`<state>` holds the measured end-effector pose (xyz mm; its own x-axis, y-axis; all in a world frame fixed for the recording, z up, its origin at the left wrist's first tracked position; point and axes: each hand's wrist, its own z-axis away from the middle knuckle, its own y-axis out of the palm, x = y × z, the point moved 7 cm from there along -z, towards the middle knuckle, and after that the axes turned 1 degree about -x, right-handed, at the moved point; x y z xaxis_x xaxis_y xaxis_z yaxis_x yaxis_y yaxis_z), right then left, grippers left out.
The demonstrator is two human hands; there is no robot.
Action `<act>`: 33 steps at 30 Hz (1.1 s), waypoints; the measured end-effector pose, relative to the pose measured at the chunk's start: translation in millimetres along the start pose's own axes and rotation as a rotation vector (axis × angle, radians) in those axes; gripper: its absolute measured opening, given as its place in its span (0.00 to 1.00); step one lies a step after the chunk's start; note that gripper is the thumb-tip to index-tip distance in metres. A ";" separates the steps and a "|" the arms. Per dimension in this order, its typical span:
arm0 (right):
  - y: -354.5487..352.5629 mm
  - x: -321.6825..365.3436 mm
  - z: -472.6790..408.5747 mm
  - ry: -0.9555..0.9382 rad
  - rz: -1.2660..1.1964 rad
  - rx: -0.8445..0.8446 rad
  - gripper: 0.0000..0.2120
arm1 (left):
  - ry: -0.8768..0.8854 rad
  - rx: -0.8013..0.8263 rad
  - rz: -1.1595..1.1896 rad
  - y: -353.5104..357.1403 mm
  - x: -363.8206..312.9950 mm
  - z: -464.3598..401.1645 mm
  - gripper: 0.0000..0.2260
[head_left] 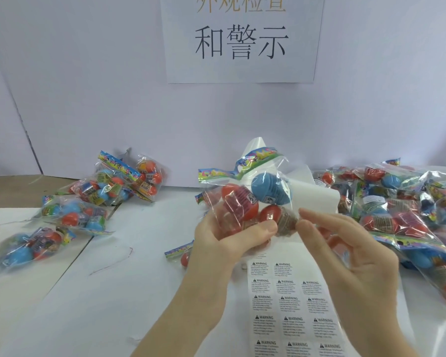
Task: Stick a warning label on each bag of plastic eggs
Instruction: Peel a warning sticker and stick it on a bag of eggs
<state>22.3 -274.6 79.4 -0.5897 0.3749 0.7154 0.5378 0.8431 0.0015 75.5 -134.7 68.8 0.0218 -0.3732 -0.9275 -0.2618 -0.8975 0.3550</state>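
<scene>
Gripping a bag of eggs (252, 199) above the white table (129, 292), left hand (224, 238); right hand (350, 256) loosely open beside it. Label sheet (291, 307) below; white wall (88, 86) with sign (241, 39) behind.

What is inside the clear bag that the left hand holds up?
The bag shows a blue egg and two red eggs. The left hand covers its lower part.

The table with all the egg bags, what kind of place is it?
Probably a packing or checking bench in a toy workshop. Many bags of plastic eggs are piled up, a sheet of warning labels lies ready, and a printed sign hangs on the wall.
</scene>
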 end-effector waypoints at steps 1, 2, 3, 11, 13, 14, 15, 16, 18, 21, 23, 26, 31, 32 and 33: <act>-0.4 1.8 0.1 -0.017 0.012 -0.008 0.07 | 0.003 -0.001 -0.001 -0.5 -0.8 -0.5 0.23; -0.9 2.7 0.0 -0.025 0.020 -0.017 0.07 | 0.005 0.004 0.006 -0.6 -1.0 -1.2 0.24; -1.6 2.9 0.1 -0.028 0.024 -0.023 0.06 | 0.004 0.012 0.008 0.0 -1.2 -1.3 0.24; -5.3 0.5 -2.8 0.072 -0.059 -0.054 0.03 | 0.006 0.042 -0.100 1.8 0.0 0.9 0.23; -5.8 -0.9 -2.5 0.125 -0.104 -0.060 0.03 | 0.007 0.041 -0.103 0.2 0.5 -0.2 0.19; -5.6 -1.7 -2.5 0.157 -0.132 -0.058 0.04 | 0.009 0.045 -0.105 0.0 0.0 -0.7 0.17; -4.9 -2.6 -2.5 0.195 -0.165 -0.051 0.05 | 0.013 0.050 -0.107 -0.4 -0.2 -1.1 0.16; -4.0 -4.2 -2.6 0.241 -0.206 -0.043 0.06 | 0.019 0.053 -0.109 -1.2 0.0 -1.7 0.16; -3.6 -10.0 -2.9 0.359 -0.297 -0.035 0.07 | 0.027 0.071 -0.110 -0.5 -0.9 -1.8 0.18; -0.8 -22.6 -1.7 0.555 -0.332 0.049 0.11 | 0.047 0.091 -0.114 0.5 -1.1 -1.8 0.20; 4.9 -30.4 1.3 0.685 -0.368 0.147 0.13 | 0.052 0.095 -0.125 -0.2 0.1 -2.5 0.21; 13.7 -36.7 9.7 0.860 -0.500 0.265 0.10 | 0.030 0.127 -0.134 0.8 3.0 -2.4 0.21; 18.2 -42.7 14.9 1.003 -0.610 0.250 0.08 | -0.014 0.187 -0.124 5.5 5.6 0.0 0.19; 18.6 -42.2 14.5 1.004 -0.595 0.248 0.09 | -0.024 0.185 -0.121 5.9 6.0 0.2 0.19; 19.5 -41.2 13.6 0.995 -0.580 0.259 0.10 | -0.031 0.179 -0.117 6.0 6.4 0.2 0.18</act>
<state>48.9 -268.4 40.5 0.0851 -0.4584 0.8846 0.1379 0.8847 0.4452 73.8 -142.4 65.0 0.0333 -0.2595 -0.9652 -0.4265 -0.8770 0.2211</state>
